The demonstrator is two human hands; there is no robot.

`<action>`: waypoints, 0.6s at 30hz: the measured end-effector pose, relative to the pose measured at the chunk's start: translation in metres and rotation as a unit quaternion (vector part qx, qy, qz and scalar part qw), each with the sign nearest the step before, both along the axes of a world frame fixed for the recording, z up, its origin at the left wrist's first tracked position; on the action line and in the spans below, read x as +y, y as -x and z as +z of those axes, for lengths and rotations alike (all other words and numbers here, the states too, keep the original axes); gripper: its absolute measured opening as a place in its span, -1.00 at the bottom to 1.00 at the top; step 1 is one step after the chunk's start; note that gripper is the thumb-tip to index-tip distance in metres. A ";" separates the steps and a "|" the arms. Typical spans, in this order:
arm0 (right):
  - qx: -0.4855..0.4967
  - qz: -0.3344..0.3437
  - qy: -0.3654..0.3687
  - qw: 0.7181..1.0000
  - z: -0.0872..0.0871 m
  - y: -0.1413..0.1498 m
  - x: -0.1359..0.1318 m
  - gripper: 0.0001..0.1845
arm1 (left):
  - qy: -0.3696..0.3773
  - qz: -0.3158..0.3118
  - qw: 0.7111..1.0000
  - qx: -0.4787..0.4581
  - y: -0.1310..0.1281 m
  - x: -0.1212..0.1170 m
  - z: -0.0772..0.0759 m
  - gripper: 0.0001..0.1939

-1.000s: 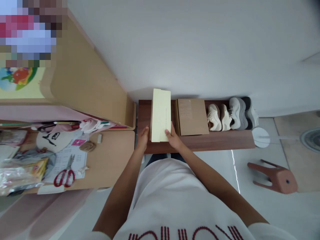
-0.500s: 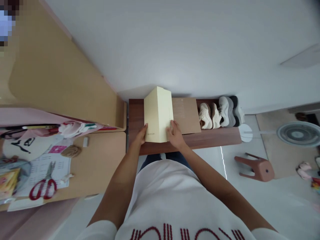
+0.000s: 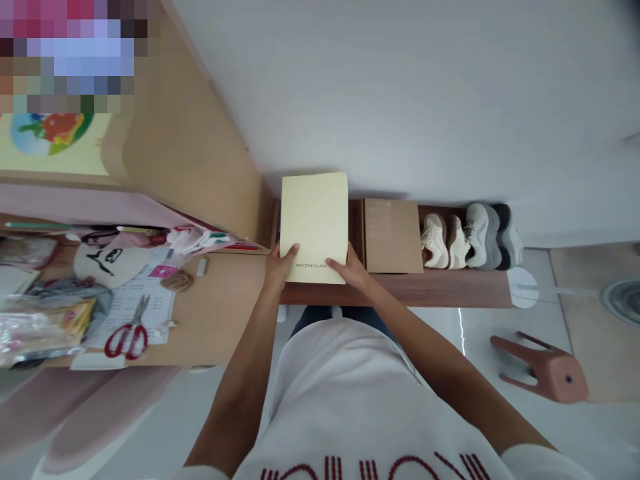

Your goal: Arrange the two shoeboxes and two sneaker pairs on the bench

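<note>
Spanning both hands, pale yellow box [image 3: 314, 213] pointed lengthwise at wall [image 3: 400, 100]

The box was over the left end of the brown shelf [image 3: 440, 290], left of the cardboard box [image 3: 393, 240] and apart from it. Its long axis ran from the shelf's front edge toward the back edge. The left hand [image 3: 277, 268] gripped the near left corner and the right hand [image 3: 356, 272] the near right; neither was clearly nearer. Fingers of both hands were clamped on the box, thumbs on the lettered upper face, with most of its length extending forward beyond them.

The other fingers were largely concealed at the sides or beneath. The underside was hidden; contact with the shelf could not be confirmed. The fan [image 3: 625, 292] was cut off at the right of the view.
</note>
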State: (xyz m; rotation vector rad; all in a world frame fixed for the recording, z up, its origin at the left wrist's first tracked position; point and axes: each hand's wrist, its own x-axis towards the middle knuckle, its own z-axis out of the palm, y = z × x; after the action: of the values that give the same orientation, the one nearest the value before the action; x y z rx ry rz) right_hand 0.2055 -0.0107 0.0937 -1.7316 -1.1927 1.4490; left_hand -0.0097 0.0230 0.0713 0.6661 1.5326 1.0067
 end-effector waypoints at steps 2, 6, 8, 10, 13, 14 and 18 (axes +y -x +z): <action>0.038 -0.011 0.010 0.999 -0.005 0.003 0.001 -0.03 | -0.004 -0.006 0.999 0.035 0.003 -0.001 0.004 -0.45; 0.097 -0.034 0.033 0.994 -0.017 0.005 0.000 -0.12 | -0.007 -0.008 0.997 0.079 0.004 -0.003 -0.001 -0.49; 0.118 -0.036 0.031 0.992 -0.023 0.005 0.000 -0.16 | -0.005 -0.004 0.997 0.083 0.003 -0.004 -0.007 -0.51; 0.131 -0.035 0.030 0.990 -0.029 0.003 0.002 -0.19 | -0.001 -0.005 0.996 0.093 0.001 -0.004 -0.014 -0.53; 0.151 -0.029 0.035 0.988 -0.036 0.000 0.004 -0.22 | 0.000 -0.011 0.994 0.107 -0.001 -0.003 -0.021 -0.53; 0.155 -0.029 0.038 0.987 -0.038 -0.001 0.004 -0.22 | 0.002 -0.014 0.994 0.111 -0.002 -0.002 -0.023 -0.52; 0.161 -0.043 0.046 0.985 -0.047 -0.004 0.005 -0.21 | 0.019 -0.037 0.991 0.126 -0.004 0.002 -0.026 -0.47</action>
State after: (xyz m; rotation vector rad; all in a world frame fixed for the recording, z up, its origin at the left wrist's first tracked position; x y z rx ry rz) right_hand 0.2091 -0.0055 0.0465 -1.5142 -0.8824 1.6761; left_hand -0.0053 0.0245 0.0456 0.8412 1.7279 0.8596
